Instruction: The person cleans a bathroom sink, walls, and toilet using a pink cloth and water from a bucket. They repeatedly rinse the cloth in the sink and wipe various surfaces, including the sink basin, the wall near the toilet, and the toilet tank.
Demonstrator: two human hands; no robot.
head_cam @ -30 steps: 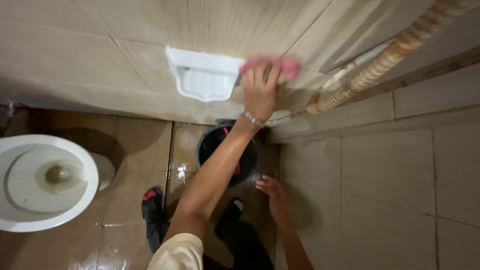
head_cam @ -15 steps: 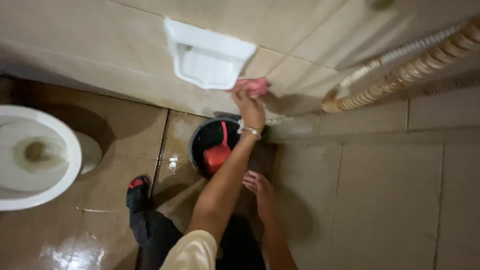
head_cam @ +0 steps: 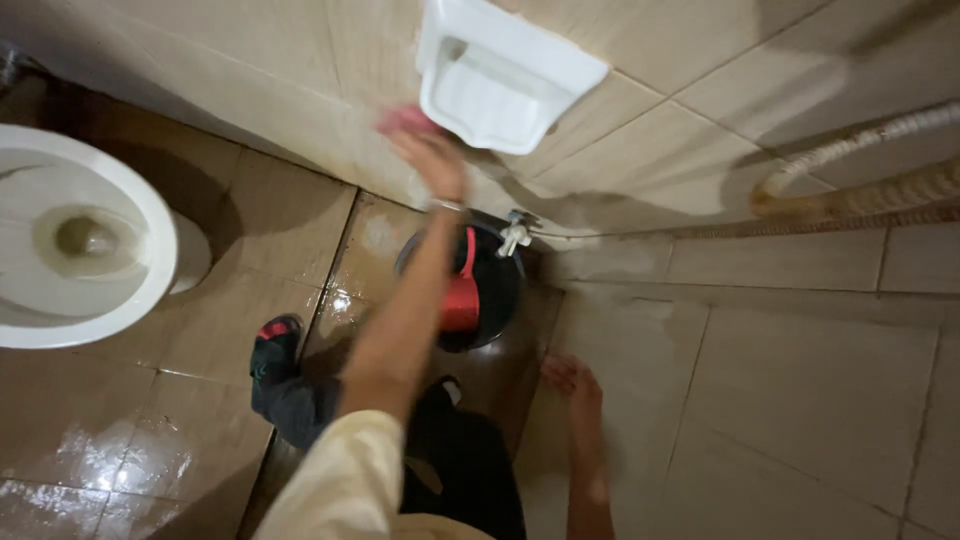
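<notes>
In the head view, the left hand point(head_cam: 432, 160) is pressing a pink cloth point(head_cam: 402, 120) against the beige tiled wall point(head_cam: 700, 60), just beside the lower left corner of the white wall-mounted soap dish point(head_cam: 505, 75); its fingers are lying over the cloth, blurred, so I cannot tell how tightly they are gripping it. The right hand point(head_cam: 578, 385) is hanging low near the side wall — fingers loosely spread, holding nothing. Below the raised arm, a black bucket point(head_cam: 500, 300) is sitting on the wet brown floor point(head_cam: 120, 440) with a red dipper point(head_cam: 462, 295) standing in it, under a small white tap point(head_cam: 513, 237). A white toilet bowl point(head_cam: 130, 210) is showing at the left, and a corrugated hose point(head_cam: 860, 190) is running along the wall at the right.
</notes>
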